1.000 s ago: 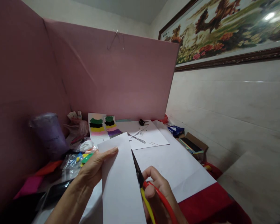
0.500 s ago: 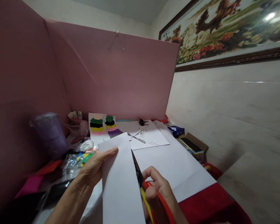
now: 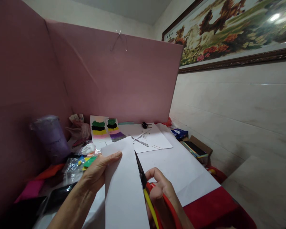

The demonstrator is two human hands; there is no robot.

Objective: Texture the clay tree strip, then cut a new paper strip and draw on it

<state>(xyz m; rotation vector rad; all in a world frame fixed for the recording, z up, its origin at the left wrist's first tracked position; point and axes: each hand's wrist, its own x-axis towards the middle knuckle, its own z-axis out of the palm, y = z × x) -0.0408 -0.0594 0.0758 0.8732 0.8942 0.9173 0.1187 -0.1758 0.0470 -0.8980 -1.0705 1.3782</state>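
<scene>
A long white paper (image 3: pixel 124 190) is held up in front of me, its left edge pinched by my left hand (image 3: pixel 101 168) with the thumb on its face. My right hand (image 3: pixel 163 190) is closed round scissors (image 3: pixel 140 168) with red and yellow handles. Their dark blades point up and to the left, along the paper's right edge. The lower ends of the paper and the handles run out of view.
White sheets (image 3: pixel 190 175) lie over a red cloth (image 3: pixel 219 210). Behind are a craft knife (image 3: pixel 141 142) and striped colour cards (image 3: pixel 98 128). A purple container (image 3: pixel 51 136) and plastic bags stand left; an open cardboard box (image 3: pixel 200 146) is at right.
The paper and my left hand have shifted very slightly to the right. The scissors stay beside the paper's right edge, with their blades almost unchanged.
</scene>
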